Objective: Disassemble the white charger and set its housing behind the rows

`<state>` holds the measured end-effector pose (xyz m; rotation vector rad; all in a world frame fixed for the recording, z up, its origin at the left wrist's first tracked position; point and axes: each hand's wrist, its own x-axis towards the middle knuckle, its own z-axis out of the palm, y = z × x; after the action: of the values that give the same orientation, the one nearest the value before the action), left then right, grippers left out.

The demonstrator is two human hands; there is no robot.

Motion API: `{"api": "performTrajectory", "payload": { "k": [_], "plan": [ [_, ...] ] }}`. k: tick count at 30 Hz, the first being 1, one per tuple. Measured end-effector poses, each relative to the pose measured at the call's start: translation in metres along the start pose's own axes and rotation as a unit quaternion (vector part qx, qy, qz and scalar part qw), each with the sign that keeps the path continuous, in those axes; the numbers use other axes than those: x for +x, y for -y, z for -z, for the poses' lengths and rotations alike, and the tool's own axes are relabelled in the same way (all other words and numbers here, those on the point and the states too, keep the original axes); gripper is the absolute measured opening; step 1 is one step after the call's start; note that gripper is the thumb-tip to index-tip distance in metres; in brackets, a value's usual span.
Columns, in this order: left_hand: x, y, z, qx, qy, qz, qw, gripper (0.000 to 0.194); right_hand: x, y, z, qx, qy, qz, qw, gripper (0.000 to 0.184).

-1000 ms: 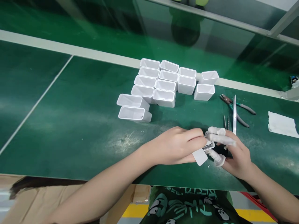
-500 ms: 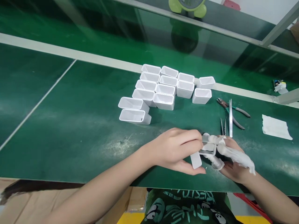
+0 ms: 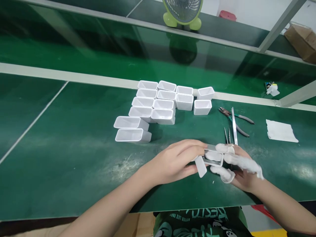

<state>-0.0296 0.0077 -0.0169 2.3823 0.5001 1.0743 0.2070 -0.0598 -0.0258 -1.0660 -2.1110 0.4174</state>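
Note:
My left hand is curled around one end of a white rectangular plastic shell, fingers pinched on it. My right hand, with white finger cots on its fingertips, grips the shell's other end and has a white cloth draped over it. The shell is held just above the green mat, its open end showing a metallic rim. A white flat part sticks down from the shell below my left fingers.
Several empty white shells stand in rows at the mat's middle, two lying apart at the left. Tweezers and pliers lie to the right, then a folded white cloth. A green fan stands on the shelf.
The view has tilted up, so everything sits lower in frame. Both hands have turned the shell, so its open end now shows; the white cloth has come into view over my right hand.

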Motion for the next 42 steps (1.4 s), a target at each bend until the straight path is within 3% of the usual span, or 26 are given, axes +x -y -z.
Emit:
{"api": "performTrajectory", "payload": {
  "k": [3,6,8,11,14,18,21,23,26,29,31,34,42],
  "plan": [
    [0.0,0.002,0.0,0.015,0.004,0.003,1.0,0.018,0.019,-0.004,0.022,0.115,-0.102,-0.036,0.987,0.039],
    [0.002,0.004,-0.001,0.051,-0.037,-0.008,0.998,0.017,0.029,-0.02,0.042,-0.009,-0.153,-0.148,0.977,0.028],
    [0.003,0.004,-0.001,0.076,-0.07,-0.011,0.995,0.018,0.03,-0.032,0.047,-0.161,-0.106,-0.191,0.963,0.021],
    [0.004,0.005,0.0,0.1,-0.102,-0.023,0.989,0.02,0.029,-0.042,0.043,-0.284,-0.025,-0.175,0.942,0.014],
    [0.005,0.004,0.002,0.114,-0.109,-0.04,0.987,0.02,0.028,-0.037,0.036,-0.285,0.007,-0.155,0.946,0.017],
    [0.003,0.003,0.003,0.134,-0.099,-0.06,0.984,0.02,0.026,-0.027,0.031,-0.261,0.12,-0.186,0.94,0.027],
    [0.001,0.003,0.002,0.156,-0.092,-0.079,0.98,0.02,0.024,-0.025,0.028,-0.273,0.17,-0.17,0.932,0.025],
    [-0.001,0.003,0.002,0.165,-0.091,-0.087,0.978,0.019,0.025,-0.025,0.029,-0.23,0.16,-0.157,0.947,0.025],
    [-0.001,0.003,0.001,0.165,-0.089,-0.099,0.977,0.018,0.03,-0.023,0.038,-0.035,0.068,-0.183,0.98,0.017],
    [0.0,0.003,0.001,0.162,-0.086,-0.111,0.977,0.018,0.036,-0.021,0.05,0.232,-0.023,-0.211,0.949,0.01],
    [0.0,0.003,0.0,0.155,-0.083,-0.109,0.978,0.017,0.037,-0.019,0.055,0.329,-0.039,-0.186,0.925,0.015],
    [0.0,0.003,-0.001,0.134,-0.078,-0.098,0.983,0.014,0.035,-0.013,0.057,0.347,-0.037,-0.151,0.925,0.023],
    [0.0,0.003,-0.003,0.093,-0.054,-0.11,0.988,0.014,0.026,0.006,0.043,0.302,-0.054,-0.128,0.943,0.017]
  ]
}}
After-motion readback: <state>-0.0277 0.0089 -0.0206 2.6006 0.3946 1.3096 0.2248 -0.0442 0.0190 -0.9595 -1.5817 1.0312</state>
